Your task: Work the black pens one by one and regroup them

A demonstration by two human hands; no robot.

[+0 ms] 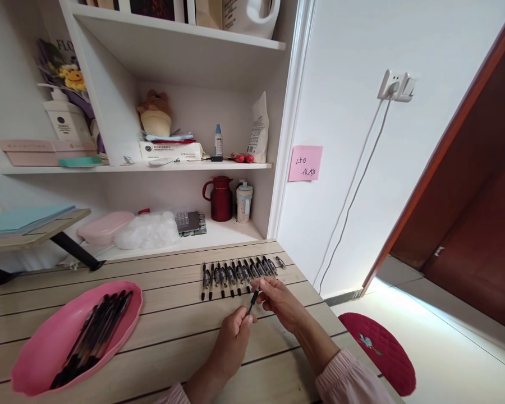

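A black pen (pixel 253 301) is held tilted over the table between both hands. My left hand (pixel 234 335) is closed around its lower end. The fingers of my right hand (pixel 281 300) pinch at its upper end, so the tip there is partly hidden. Just beyond my hands lies a row of several pens (pixel 211 280) with dark ends, side by side, and loose dark pen caps (pixel 223 275) lie among them. One small cap (pixel 280 262) sits at the right end of the row. Several more black pens (pixel 95 334) lie bundled in a pink oval tray (pixel 29 365) on the left.
The slatted table (pixel 164 314) meets a white shelf unit at the back, with a red jug (pixel 221 199), a cup (pixel 244 202) and a clear plastic bag (pixel 147 231). A small stand (pixel 29 233) is at the left. A red stool (pixel 381 353) stands beyond the right edge.
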